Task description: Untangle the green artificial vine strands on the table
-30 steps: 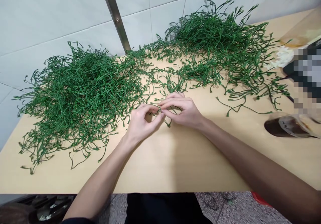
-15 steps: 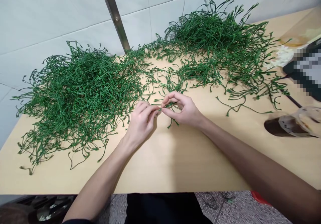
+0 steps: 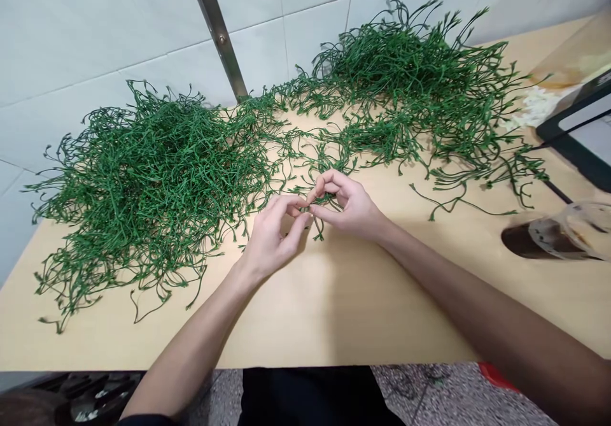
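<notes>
Near the middle of the table, my left hand (image 3: 277,232) and my right hand (image 3: 351,206) meet fingertip to fingertip. Between them is a thin green artificial stem (image 3: 319,227) with small branched tips; part of it hangs below my right fingers. My right thumb and index finger pinch it. The left thumb and index finger curve round to the same spot, closed at the tips, with a gap behind them. Fingers hide the exact point of contact. Behind the hands lie more loose green stems (image 3: 329,155).
A large heap of green stems (image 3: 157,165) spreads on the left, another heap (image 3: 396,63) at the back right against the tiled wall (image 3: 315,28). On the right are a plastic cup of dark drink (image 3: 539,238), a black-framed device (image 3: 585,130) and white bits (image 3: 534,107).
My left thumb and index finger have bowed apart behind their tips and shifted slightly right, towards my right hand. The right hand has barely moved; the hanging stem has swung a little left.
</notes>
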The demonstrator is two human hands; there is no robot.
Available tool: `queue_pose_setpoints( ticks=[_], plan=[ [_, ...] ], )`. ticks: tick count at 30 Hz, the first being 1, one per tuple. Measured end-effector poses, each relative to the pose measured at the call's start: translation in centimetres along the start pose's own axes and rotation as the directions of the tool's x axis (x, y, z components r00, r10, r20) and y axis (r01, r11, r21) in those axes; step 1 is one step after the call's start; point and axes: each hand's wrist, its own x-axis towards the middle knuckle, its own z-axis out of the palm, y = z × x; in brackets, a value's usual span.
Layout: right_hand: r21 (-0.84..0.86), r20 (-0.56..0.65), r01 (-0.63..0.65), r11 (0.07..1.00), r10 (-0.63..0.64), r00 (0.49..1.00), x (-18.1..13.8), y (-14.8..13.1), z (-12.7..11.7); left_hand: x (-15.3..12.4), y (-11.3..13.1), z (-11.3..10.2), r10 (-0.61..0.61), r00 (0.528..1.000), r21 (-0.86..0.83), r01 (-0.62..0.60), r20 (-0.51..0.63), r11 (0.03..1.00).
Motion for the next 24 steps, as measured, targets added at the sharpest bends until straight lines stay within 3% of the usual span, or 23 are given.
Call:
queue_pose_setpoints(
  ticks=[6, 9, 13, 17, 24],
  plan=[
    [0.074, -0.024, -0.065, 0.995, 0.067, 0.997, 0.0, 0.3, -0.2, 0.0, -0.2, 0.2, -0.005, 0.999, -0.294, 0.014, 0.032, 0.956],
    [0.086, -0.047, -0.086, 0.993, 0.09, 0.995, 0.1, 0.7, -0.3, 0.0, -0.2, 0.0, -0.025, 0.998, -0.361, 0.047, 0.063, 0.932],
    [0.07, -0.071, -0.088, 0.994, 0.093, 0.993, 0.1, 1.0, -0.3, 0.0, -0.2, -0.3, -0.022, 0.997, -0.348, 0.048, 0.078, 0.936],
    [0.055, -0.075, -0.084, 0.995, 0.088, 0.993, 0.1, 0.9, -0.2, -0.1, -0.5, -0.2, 0.057, 0.994, -0.314, -0.025, 0.093, 0.949],
    [0.047, -0.042, -0.148, 0.988, 0.15, 0.988, 0.1, 0.1, 0.0, -0.6, -1.4, 0.2, 0.121, 0.992, -0.229, -0.127, -0.043, 0.965]
  ],
)
